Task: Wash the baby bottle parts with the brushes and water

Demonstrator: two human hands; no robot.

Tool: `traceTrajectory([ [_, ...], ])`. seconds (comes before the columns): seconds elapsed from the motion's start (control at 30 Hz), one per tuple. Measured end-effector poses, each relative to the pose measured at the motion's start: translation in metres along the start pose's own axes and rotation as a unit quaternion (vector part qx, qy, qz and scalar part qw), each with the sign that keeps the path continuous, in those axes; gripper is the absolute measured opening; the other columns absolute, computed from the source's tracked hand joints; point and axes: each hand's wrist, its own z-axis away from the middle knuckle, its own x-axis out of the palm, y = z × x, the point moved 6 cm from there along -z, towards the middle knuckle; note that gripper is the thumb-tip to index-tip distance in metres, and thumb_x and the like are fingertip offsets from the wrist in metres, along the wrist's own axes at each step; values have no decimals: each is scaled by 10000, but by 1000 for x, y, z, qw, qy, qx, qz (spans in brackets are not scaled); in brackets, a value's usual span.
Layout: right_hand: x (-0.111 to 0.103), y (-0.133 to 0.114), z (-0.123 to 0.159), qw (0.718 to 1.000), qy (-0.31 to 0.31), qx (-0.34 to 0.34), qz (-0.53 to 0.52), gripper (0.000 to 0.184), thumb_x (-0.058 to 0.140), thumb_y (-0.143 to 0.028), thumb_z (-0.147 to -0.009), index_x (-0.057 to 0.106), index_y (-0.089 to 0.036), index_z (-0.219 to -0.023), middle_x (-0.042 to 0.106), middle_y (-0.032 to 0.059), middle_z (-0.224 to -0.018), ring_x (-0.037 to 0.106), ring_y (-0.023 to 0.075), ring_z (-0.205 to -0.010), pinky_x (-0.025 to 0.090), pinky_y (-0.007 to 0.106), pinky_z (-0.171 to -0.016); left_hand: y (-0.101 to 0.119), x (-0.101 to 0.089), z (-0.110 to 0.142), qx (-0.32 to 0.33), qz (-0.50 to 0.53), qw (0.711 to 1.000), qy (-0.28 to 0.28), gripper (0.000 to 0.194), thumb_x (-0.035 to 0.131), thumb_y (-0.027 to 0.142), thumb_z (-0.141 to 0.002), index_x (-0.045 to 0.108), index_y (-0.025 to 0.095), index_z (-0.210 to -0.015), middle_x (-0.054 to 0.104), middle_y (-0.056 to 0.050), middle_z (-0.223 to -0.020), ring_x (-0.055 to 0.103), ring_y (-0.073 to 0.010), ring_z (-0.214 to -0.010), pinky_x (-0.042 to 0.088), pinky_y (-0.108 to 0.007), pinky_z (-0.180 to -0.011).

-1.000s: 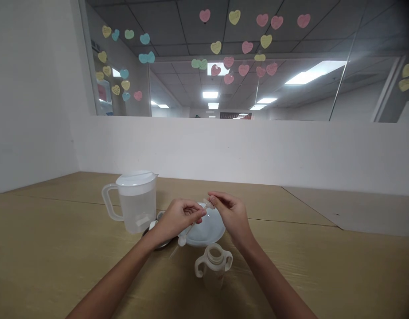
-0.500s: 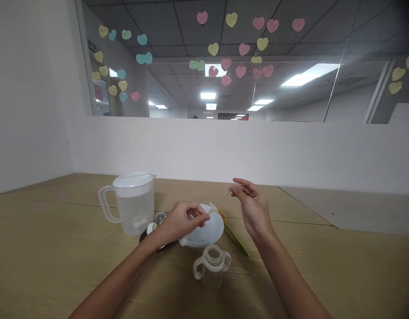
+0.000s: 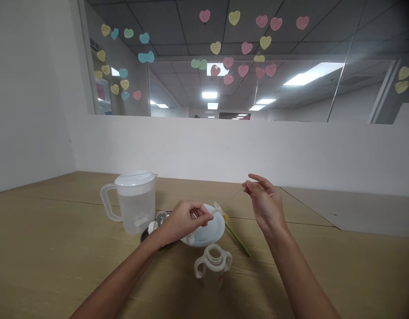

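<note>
My left hand (image 3: 184,221) is shut on a thin white plastic straw piece (image 3: 217,208), above a white domed round lid (image 3: 206,228). My right hand (image 3: 264,199) is raised to the right of the lid, fingertips drawn close. Anything thin between them is too faint to tell. A green strip with a yellow end (image 3: 237,239) lies beside the lid. Nearest me stands a clear two-handled cup (image 3: 212,266) with an open threaded neck. To the left are a clear plastic pitcher with a white lid (image 3: 134,201) and a dark dish (image 3: 146,235) holding small caps.
The items stand on a tan tabletop (image 3: 58,252) with seams across it. A low white wall (image 3: 224,150) runs behind it, with a glass pane above bearing paper hearts (image 3: 234,17). A white side wall (image 3: 28,97) stands at the left.
My right hand has moved up and to the right, away from the lid, uncovering the green strip. My left hand has shifted slightly right, with the white straw piece still in it.
</note>
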Motion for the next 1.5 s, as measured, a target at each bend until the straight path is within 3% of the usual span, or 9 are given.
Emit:
traceTrajectory([
  [0.3, -10, -7, -5, 1000, 23, -8, -2, 350, 767, -249, -526, 640, -157, -839, 589, -23, -577, 561, 117, -601, 463, 301, -674, 4, -2, 4, 11, -30, 999, -2, 315, 551, 432, -762, 648, 133, -735, 665, -49, -687, 572, -141, -631, 435, -227, -601],
  [0.73, -20, -9, -11, 999, 42, -11, -14, 282, 773, -230, -512, 642, -157, -751, 609, -4, -633, 563, 109, -605, 482, 300, -686, 8, -7, 10, 15, -47, 999, 4, 285, 550, 396, -767, 667, 136, -758, 658, -40, -691, 569, -140, -639, 429, -220, -587],
  [0.97, -10, 5, -2, 996, 66, 3, -59, 278, 767, -246, -545, 645, -149, -775, 620, -3, -672, 561, 84, -636, 489, 241, -693, -3, -13, 10, 10, -44, 999, 14, 304, 554, 419, -771, 675, 142, -801, 664, -37, -702, 563, -140, -635, 415, -222, -575],
  [1.1, 5, 11, 10, 997, 40, 30, -54, 430, 742, -294, -603, 614, -143, -985, 644, 9, -708, 565, 83, -647, 494, 239, -708, -3, -14, 9, 12, -30, 999, 16, 318, 552, 428, -775, 675, 137, -808, 658, -34, -677, 557, -138, -629, 401, -215, -560],
  [1.27, 21, 11, 27, 998, 8, 36, -47, 683, 717, -295, -643, 439, -158, -1251, 656, -10, -694, 559, 82, -595, 504, 266, -701, -2, -14, 9, 12, -4, 1000, 25, 279, 561, 384, -774, 669, 127, -787, 639, -24, -649, 539, -119, -605, 388, -196, -544],
  [1.5, 30, 17, 37, 999, -6, 16, -48, 755, 683, -291, -692, 305, -189, -1338, 657, -20, -660, 587, 102, -602, 516, 299, -712, -9, -16, 10, 9, 46, 998, 37, 256, 584, 360, -756, 652, 113, -757, 601, -17, -619, 529, -112, -589, 408, -198, -556],
])
